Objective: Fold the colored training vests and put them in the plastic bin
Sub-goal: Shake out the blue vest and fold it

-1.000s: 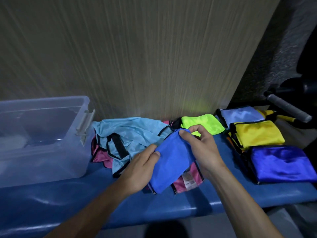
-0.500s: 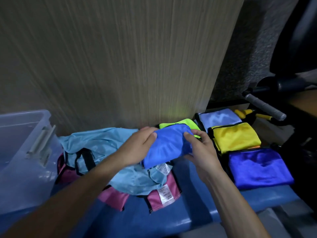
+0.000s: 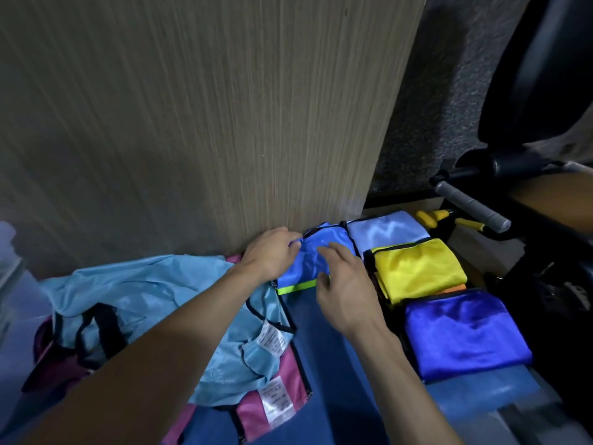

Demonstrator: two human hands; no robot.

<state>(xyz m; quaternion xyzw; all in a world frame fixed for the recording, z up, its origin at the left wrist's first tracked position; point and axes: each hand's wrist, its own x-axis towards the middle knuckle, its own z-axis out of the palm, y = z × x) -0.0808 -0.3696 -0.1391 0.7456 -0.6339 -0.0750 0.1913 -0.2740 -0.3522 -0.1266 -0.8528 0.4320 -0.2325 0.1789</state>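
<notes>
A folded blue vest [image 3: 316, 255] lies at the back of the blue padded bench [image 3: 324, 354], up against the foot of the wood-grain wall panel [image 3: 205, 117], and sits on top of a neon green vest [image 3: 296, 288] of which only a thin bright strip shows along its near edge. The left hand [image 3: 271, 253] rests on the left end of the blue vest with its fingers curled over the fabric edge and gripping it. The right hand [image 3: 341, 284] lies over the near right part of the same vest with its fingers spread and fairly straight, the fingertips [image 3: 333, 246] touching the cloth from above rather than pinching it. Just right of the blue vest are more folded vests in a tidy cluster: a pale blue vest [image 3: 386, 228] at the back, a yellow vest [image 3: 417, 268] in front of it, and a deep royal blue vest [image 3: 462, 332] nearest the camera at the bench's right end. To the left, under the left forearm, a loose, unfolded light blue vest [image 3: 144, 290] with black trim is spread over a pink vest [image 3: 272, 409], both showing white care labels. At the far left edge only a blurred sliver of the clear plastic bin [image 3: 9, 284] is visible. Beyond the bench on the right stands dark equipment with a grey handle [image 3: 471, 205].
</notes>
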